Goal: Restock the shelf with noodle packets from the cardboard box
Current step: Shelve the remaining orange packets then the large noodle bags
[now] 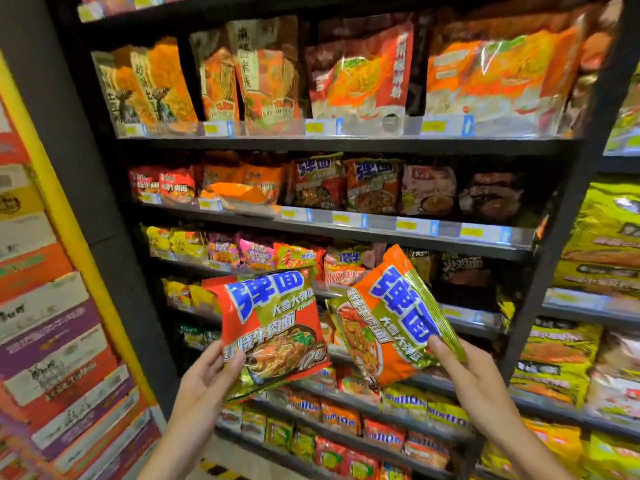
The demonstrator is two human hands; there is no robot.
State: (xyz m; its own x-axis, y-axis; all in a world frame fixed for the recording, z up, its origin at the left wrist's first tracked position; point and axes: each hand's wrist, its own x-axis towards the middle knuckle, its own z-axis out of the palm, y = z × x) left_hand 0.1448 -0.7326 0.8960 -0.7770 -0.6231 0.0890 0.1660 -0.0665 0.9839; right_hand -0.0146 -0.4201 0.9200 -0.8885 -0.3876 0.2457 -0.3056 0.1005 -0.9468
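Left hand (207,372) pinches the lower-left corner of a glossy red-and-gold noodle packet with blue lettering (273,327), thumb on the front face. Right hand (460,362) pinches the lower-right edge of a glossy orange-and-green noodle packet with the same blue lettering (391,320), which is tilted left. Both packets are held in the air in front of the black metal shelving unit (346,145), their inner edges close or just overlapping. The cardboard box is not in view.

Risks:
- Each grip is at one corner only, so the slippery film could slide out and the packet drop.
- Matching rows (343,183) sit on the second shelf, so swapping flavours would misplace stock.
- The loose orange packet lying flat (242,194) on that shelf's lip could be knocked off.
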